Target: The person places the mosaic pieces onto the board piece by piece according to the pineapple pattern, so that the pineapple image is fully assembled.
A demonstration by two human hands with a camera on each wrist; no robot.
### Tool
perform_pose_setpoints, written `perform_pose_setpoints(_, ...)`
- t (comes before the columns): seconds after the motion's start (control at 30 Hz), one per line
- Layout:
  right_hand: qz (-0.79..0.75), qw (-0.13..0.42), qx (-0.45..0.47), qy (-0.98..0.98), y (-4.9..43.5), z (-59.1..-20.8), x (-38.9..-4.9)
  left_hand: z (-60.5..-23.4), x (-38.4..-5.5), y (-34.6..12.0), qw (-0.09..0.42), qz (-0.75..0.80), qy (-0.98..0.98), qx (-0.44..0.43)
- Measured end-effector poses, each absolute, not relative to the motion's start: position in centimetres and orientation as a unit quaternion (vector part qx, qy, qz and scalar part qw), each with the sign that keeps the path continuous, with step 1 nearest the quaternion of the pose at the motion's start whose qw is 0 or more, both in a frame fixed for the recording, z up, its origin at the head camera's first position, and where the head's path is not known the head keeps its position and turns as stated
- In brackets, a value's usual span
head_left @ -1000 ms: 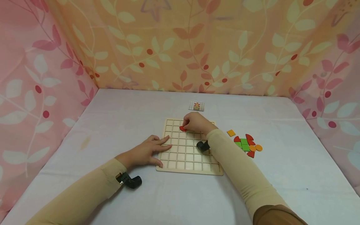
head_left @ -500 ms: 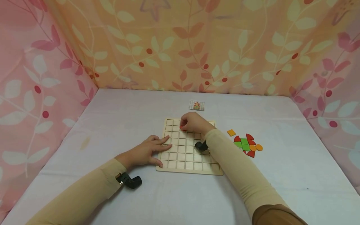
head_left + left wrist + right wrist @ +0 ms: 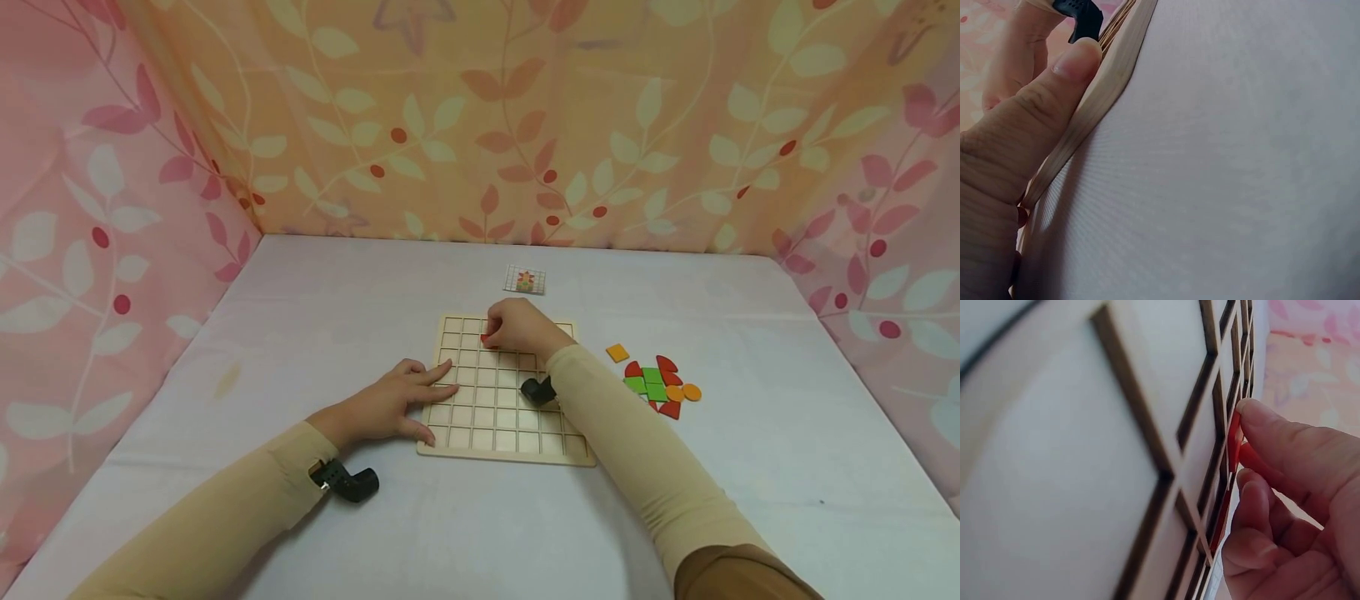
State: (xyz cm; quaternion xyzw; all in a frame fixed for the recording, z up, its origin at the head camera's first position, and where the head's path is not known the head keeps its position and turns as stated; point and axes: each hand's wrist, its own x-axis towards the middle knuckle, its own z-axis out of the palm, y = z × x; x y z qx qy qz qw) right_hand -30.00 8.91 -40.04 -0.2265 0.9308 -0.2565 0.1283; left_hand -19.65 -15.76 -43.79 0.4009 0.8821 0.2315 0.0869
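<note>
A pale wooden board [image 3: 486, 420] with a grid of square cells lies on the cloth. My left hand [image 3: 386, 406] rests along its left edge with fingers spread, the thumb [image 3: 1079, 62] against the rim in the left wrist view. Toward the board's far edge, my right hand [image 3: 521, 326] pinches a small red tile [image 3: 1235, 437] between thumb and fingers, close over the cells. Most of that tile is hidden by the fingers. Below it in the right wrist view, another strip of red [image 3: 1221, 515] shows in the grid.
Right of the board lies a loose group of red wedge tiles [image 3: 666, 365], green tiles [image 3: 655, 392] and orange round tiles [image 3: 692, 392]. An orange square tile [image 3: 617, 353] sits apart from them. Behind the board is a small picture card [image 3: 525, 280]. Patterned curtains [image 3: 480, 125] surround the white-covered table [image 3: 337, 317].
My right hand has shifted slightly left and back over the same cells, and less of the red tile shows past the fingers. The left hand has stayed put.
</note>
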Motion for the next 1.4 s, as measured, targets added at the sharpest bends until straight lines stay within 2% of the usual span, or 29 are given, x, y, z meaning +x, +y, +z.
perform_pose_setpoints(0.3,-0.287,0.144,-0.195,0.927,9.5,-40.0,-30.0,-43.8,-19.7,-15.7,0.093,0.227,0.886,0.393)
perform_pose_setpoints(0.53,-0.251,0.116,-0.243,0.93,9.2,-40.0,-29.8,-43.5,-19.7,-15.7,0.092,0.227,0.885,0.397)
perform_pose_setpoints(0.83,-0.232,0.128,-0.246,0.932,9.5,-39.5,-29.4,-43.6,-19.7,-15.7,0.088,0.227,0.885,0.397)
perform_pose_setpoints(1.4,-0.322,0.151,-0.169,0.919,16.0,-36.6,-30.1,-43.8,-19.6,-15.7,0.076,0.225,0.885,0.399)
